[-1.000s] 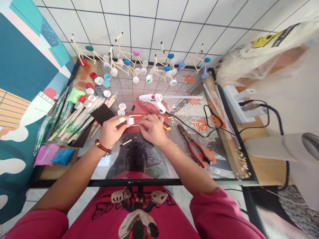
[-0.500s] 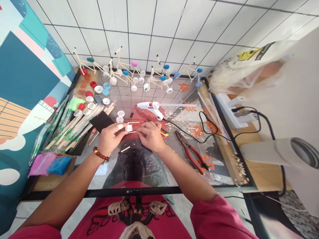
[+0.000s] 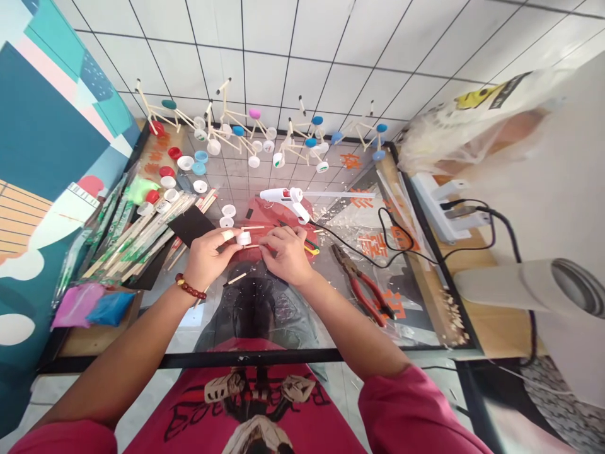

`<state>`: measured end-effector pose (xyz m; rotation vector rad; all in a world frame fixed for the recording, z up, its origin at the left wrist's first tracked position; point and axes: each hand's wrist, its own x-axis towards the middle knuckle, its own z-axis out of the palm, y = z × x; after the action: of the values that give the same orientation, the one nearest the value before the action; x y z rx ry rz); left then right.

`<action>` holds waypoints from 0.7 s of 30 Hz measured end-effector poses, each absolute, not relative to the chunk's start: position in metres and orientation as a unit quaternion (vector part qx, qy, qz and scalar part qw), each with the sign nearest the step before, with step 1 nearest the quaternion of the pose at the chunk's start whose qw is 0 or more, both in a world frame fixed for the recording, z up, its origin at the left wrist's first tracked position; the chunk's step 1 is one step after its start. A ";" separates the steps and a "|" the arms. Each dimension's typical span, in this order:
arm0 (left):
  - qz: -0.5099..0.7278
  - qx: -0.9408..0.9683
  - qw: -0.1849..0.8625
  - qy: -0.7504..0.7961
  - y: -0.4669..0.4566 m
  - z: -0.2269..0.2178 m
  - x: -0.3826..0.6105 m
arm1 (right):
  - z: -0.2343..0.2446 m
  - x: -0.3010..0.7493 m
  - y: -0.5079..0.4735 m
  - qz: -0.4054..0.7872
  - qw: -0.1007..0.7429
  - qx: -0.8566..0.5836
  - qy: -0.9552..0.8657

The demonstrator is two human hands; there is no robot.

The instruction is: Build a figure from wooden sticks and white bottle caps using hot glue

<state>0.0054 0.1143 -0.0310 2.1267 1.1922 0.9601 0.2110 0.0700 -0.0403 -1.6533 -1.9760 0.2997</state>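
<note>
My left hand [image 3: 208,255] pinches a white bottle cap [image 3: 244,238] between thumb and forefinger. Opposite it, my right hand [image 3: 287,255] has its fingertips closed on the end of a thin wooden stick [image 3: 251,246], which reaches left to the cap. Whether stick and cap are joined is too small to tell. Just beyond the hands lies another short stick [image 3: 253,227], and nearer my body a black-ended stick [image 3: 235,279]. A white glue gun [image 3: 283,196] rests past my right hand, with a yellow-handled tool [image 3: 312,248] partly hidden by that hand.
Stick figures with bottle caps [image 3: 278,159] line the back edge. Bundled chopsticks [image 3: 142,236], loose caps [image 3: 228,210] and clay packets [image 3: 111,308] lie left. Red-handled pliers [image 3: 363,287], a black cord [image 3: 350,247] and a power strip [image 3: 439,208] are on the right.
The camera view has shifted slightly. Both hands stay close together with their grips on the cap and the stick, and the cap looks slightly tilted.
</note>
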 end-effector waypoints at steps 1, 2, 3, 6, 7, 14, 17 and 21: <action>0.354 0.784 0.259 0.438 0.114 -0.030 0.006 | -0.040 0.211 0.070 0.112 0.270 -0.614 -0.733; 0.354 0.785 0.261 0.436 0.114 -0.030 0.006 | -0.039 0.210 0.069 0.114 0.271 -0.613 -0.733; 0.355 0.785 0.263 0.434 0.114 -0.030 0.006 | -0.038 0.210 0.069 0.115 0.275 -0.612 -0.733; 0.358 0.786 0.265 0.428 0.115 -0.030 0.006 | -0.037 0.210 0.068 0.103 0.304 -0.622 -0.715; 0.359 0.786 0.265 0.429 0.115 -0.031 0.006 | -0.037 0.211 0.068 0.091 0.321 -0.634 -0.697; 0.369 0.778 0.277 0.425 0.114 -0.032 0.005 | -0.040 0.237 0.077 0.024 0.418 -0.733 -0.536; 0.370 0.779 0.275 0.425 0.114 -0.032 0.005 | -0.040 0.247 0.089 0.035 0.374 -0.742 -0.555; 0.370 0.781 0.274 0.423 0.116 -0.033 0.005 | -0.039 0.250 0.111 0.039 0.313 -0.746 -0.586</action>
<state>0.0047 0.1159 -0.0333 2.0989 1.1367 0.9949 0.2497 0.1107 -0.0388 -1.9681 -1.5448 0.1017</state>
